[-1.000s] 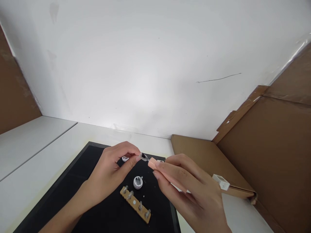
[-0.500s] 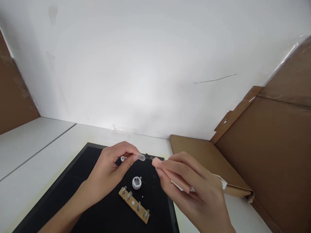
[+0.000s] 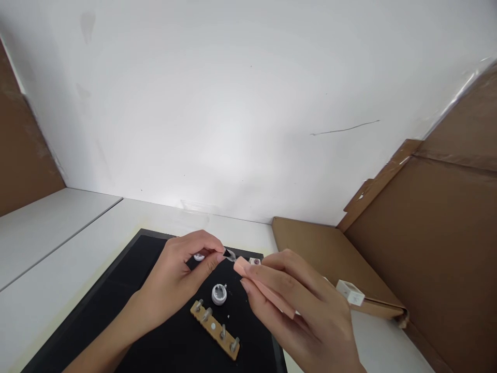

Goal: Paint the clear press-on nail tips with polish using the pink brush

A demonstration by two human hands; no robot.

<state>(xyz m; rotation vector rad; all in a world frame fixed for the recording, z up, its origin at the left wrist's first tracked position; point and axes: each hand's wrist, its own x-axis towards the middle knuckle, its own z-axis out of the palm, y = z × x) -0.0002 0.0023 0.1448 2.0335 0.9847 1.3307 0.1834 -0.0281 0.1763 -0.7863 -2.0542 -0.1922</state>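
My left hand pinches a small clear false nail between thumb and fingertips. In my right hand is a slim pink-handled tool, held like a pen. Its narrow tip meets or overlaps the nail; I cannot make out the exact contact. Below the hands, a small round white pot with greyish contents stands on a black mat. A tan strip near it carries several short, clear-greyish upright pieces.
A flat cardboard box lies at the right, with a small white box by its front edge. Another small white box shows behind my right hand. Cardboard panels flank a white back wall.
My right hand has moved left and slightly down, bringing the tool's tip to the nail. The nail has turned in my left fingers. Both small white boxes show more.
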